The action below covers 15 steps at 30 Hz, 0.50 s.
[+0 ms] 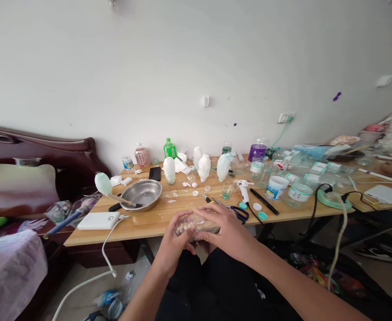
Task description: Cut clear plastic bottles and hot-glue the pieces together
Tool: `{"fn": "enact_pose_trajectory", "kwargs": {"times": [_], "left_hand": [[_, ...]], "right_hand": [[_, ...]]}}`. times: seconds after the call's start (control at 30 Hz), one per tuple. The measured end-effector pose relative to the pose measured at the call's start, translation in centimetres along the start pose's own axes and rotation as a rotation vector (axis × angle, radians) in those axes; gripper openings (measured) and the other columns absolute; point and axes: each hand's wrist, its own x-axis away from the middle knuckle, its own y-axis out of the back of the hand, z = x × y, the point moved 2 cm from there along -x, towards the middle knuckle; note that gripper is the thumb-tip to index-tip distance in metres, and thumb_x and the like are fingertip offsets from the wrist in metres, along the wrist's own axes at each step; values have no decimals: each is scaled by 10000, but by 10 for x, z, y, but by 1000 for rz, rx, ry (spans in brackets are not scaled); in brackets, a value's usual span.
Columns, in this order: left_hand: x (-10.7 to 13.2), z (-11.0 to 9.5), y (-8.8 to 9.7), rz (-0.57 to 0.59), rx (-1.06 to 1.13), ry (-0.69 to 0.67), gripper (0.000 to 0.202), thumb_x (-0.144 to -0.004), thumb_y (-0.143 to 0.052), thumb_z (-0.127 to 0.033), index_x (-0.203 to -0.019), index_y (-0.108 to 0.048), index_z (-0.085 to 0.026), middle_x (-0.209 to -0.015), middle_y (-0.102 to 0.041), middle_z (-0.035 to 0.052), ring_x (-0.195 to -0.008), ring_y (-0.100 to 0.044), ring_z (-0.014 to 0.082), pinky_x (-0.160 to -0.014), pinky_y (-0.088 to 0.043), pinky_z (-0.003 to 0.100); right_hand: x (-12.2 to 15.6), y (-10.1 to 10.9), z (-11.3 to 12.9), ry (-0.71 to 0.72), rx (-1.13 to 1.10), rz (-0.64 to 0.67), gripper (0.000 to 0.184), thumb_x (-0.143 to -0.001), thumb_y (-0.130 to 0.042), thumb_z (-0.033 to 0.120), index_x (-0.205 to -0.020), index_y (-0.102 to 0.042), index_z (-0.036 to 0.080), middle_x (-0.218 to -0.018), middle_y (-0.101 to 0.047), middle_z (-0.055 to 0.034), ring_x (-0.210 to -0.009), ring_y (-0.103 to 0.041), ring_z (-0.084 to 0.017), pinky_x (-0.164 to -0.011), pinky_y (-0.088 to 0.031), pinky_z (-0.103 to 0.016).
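A clear ribbed plastic bottle piece (184, 224) lies sideways between my hands, above my lap at the table's front edge. My left hand (176, 240) is closed round its left end. My right hand (229, 229) curves over its right side, fingers bent onto it. Something brownish and sheet-like (202, 253) hangs below the fingers; the grip hides most of it. Closest on the table are scissors with dark blue handles (241, 215), a white glue gun (244, 191) and a black stick-like tool (264, 201).
White egg-shaped forms (203, 168) stand at the table's middle. To the left are a metal bowl (142, 195) with a brush across it and a white power bank (98, 220). Several clear bottles (299, 192), a white-blue tub (276, 187) and a cabled green ring (332, 199) crowd the right.
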Motion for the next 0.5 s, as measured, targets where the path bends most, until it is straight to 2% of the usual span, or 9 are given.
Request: {"fn": "enact_pose_trajectory", "kwargs": {"times": [0.1, 0.2, 0.27, 0.33, 0.4, 0.5], "left_hand": [[0, 3, -1, -39, 18, -24, 491, -736, -769, -405, -1147, -573, -222, -1035, -569, 46, -742, -603, 155, -468, -555, 238], [1, 5, -3, -42, 72, -20, 494, -717, -789, -395, -1127, -575, -220, -1007, -585, 39, -747, -605, 160, -484, -555, 243], [2, 4, -2, -39, 106, -5, 491, -710, -796, -390, -1113, -576, -215, -1007, -596, 41, -743, -610, 161, -492, -552, 245], [1, 3, 0, -43, 127, 11, 498, -706, -802, -390, -1111, -575, -208, -1010, -598, 46, -736, -612, 159, -499, -555, 251], [0, 2, 3, -37, 139, 26, 501, -721, -796, -383, -1128, -564, -205, -1014, -594, 50, -737, -608, 156, -511, -560, 256], [-3, 2, 8, 19, 145, 58, 487, -747, -783, -366, -1143, -547, -209, -1021, -602, 55, -744, -621, 156, -550, -568, 269]], "right_hand": [[-2, -1, -3, -6, -5, -20, 471, -814, -734, 386, -1267, -637, 298, -1220, -653, -72, -1140, -584, -276, -1000, -448, -471], [-4, 0, -4, -27, -33, 14, 449, -812, -731, 397, -1237, -660, 272, -1227, -653, -81, -1160, -573, -284, -1015, -437, -464], [-5, 0, -5, -49, -59, 84, 521, -776, -758, 433, -1256, -647, 265, -1269, -629, -84, -1192, -557, -289, -1034, -424, -457], [-5, 0, -5, -43, -56, 164, 675, -712, -804, 453, -1323, -592, 262, -1334, -585, -91, -1239, -523, -304, -1053, -408, -471], [-6, -1, -4, -14, -15, 213, 792, -672, -833, 421, -1384, -527, 258, -1366, -560, -96, -1275, -487, -313, -1070, -387, -494], [-7, -2, -4, 3, 40, 206, 748, -703, -812, 331, -1388, -519, 259, -1357, -573, -88, -1283, -478, -297, -1088, -363, -497]]}}
